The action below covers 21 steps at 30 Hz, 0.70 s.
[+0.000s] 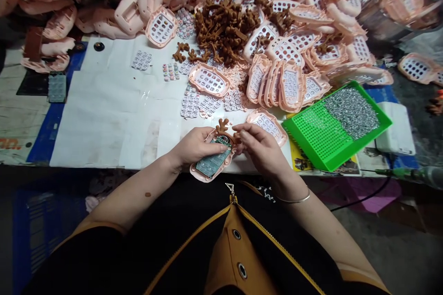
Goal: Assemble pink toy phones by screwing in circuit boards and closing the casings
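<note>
My left hand (197,147) grips a pink plastic shell half (198,176) with its open back facing up, above the table's front edge. Inside the shell lies a green circuit board (212,161), my left thumb resting on it, with thin wires near its upper end. A brown antler piece (222,125) sits at the shell's top; one antler sticks up and the rest curves toward the right. There my right hand (261,145) pinches the antler piece's right side, which its fingers partly cover.
Brown antler pieces (224,27) lie heaped at the back centre, among many pink shells (292,85) with white keypads. White button pads (189,104) are nearer. A green basket (320,150) of small screws stands right, beside an electric screwdriver (422,175). White sheets (97,120) cover the table's left.
</note>
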Each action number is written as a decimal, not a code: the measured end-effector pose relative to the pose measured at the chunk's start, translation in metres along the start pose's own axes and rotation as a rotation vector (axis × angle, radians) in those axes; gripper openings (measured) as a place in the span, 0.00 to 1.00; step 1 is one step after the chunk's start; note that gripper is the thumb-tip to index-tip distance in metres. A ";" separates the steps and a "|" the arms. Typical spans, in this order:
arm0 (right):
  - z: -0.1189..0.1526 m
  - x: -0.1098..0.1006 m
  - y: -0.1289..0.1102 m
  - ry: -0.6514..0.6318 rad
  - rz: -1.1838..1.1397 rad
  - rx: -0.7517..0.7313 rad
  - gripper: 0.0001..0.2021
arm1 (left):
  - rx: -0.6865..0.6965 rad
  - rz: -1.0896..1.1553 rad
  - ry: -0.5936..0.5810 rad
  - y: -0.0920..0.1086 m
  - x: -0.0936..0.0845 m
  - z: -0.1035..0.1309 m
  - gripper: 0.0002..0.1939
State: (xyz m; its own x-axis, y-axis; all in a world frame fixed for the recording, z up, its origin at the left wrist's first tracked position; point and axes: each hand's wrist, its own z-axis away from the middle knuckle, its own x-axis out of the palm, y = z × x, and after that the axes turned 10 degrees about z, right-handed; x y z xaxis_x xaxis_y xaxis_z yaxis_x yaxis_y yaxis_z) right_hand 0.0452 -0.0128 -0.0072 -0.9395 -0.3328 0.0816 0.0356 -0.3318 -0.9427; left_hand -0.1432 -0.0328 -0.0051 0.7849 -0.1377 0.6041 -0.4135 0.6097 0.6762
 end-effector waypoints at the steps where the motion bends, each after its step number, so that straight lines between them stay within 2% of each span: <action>1: 0.002 -0.001 0.001 -0.014 0.011 -0.008 0.17 | 0.000 -0.001 0.013 0.000 0.000 0.000 0.14; 7: 0.002 0.003 0.009 -0.009 0.024 -0.035 0.17 | 0.017 -0.063 0.023 -0.001 -0.001 -0.001 0.14; 12: 0.005 0.008 0.006 0.031 0.063 -0.102 0.19 | 0.013 -0.023 0.023 0.000 0.001 0.000 0.14; 14: 0.012 0.005 0.001 0.130 0.150 -0.206 0.20 | 0.019 0.005 0.021 0.001 0.002 0.001 0.15; 16: 0.021 -0.004 -0.002 0.306 0.344 -0.356 0.17 | 0.041 0.027 0.017 0.001 0.001 0.001 0.15; 19: 0.030 -0.030 0.005 0.571 0.812 -0.566 0.12 | 0.059 0.085 0.003 0.000 -0.003 0.001 0.14; 21: 0.032 -0.048 0.019 0.666 1.127 -0.610 0.16 | 0.062 0.154 -0.010 -0.002 -0.007 0.001 0.13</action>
State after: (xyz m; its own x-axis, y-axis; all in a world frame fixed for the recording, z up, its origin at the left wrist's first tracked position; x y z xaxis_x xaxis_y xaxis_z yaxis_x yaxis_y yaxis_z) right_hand 0.1020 -0.0310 -0.0185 -0.4976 0.3639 -0.7873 0.8626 0.3031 -0.4051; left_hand -0.1487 -0.0342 -0.0103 0.7057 -0.0538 0.7065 -0.5568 0.5746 0.5999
